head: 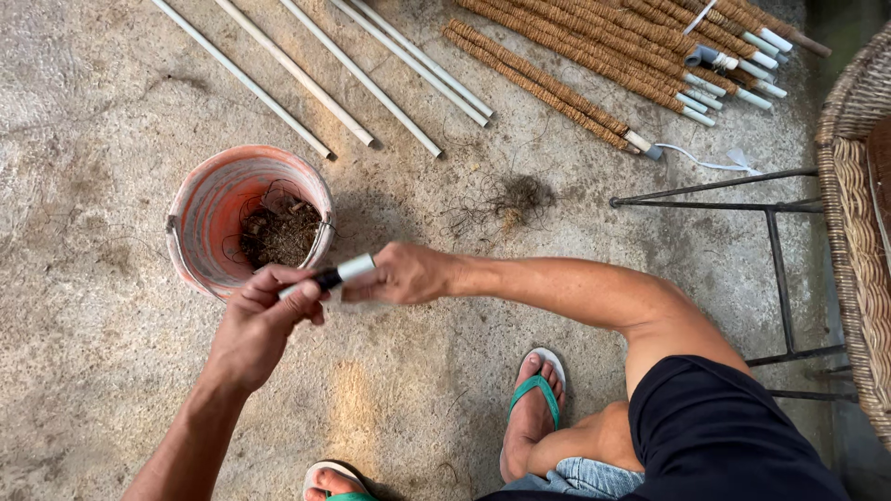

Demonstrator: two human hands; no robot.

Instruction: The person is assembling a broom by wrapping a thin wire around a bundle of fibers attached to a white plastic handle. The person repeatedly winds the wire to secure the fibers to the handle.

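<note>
No packages, labels, signs, screens visible.

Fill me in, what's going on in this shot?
A person crouches on a concrete floor, both bare hands on one short white pipe piece with a black band. The left hand and the right hand each grip an end, just in front of an orange bucket holding loose brown fibre. Bare white pipes lie beyond, beside a row of fibre-wrapped poles. A small tuft of fibre sits on the floor.
</note>
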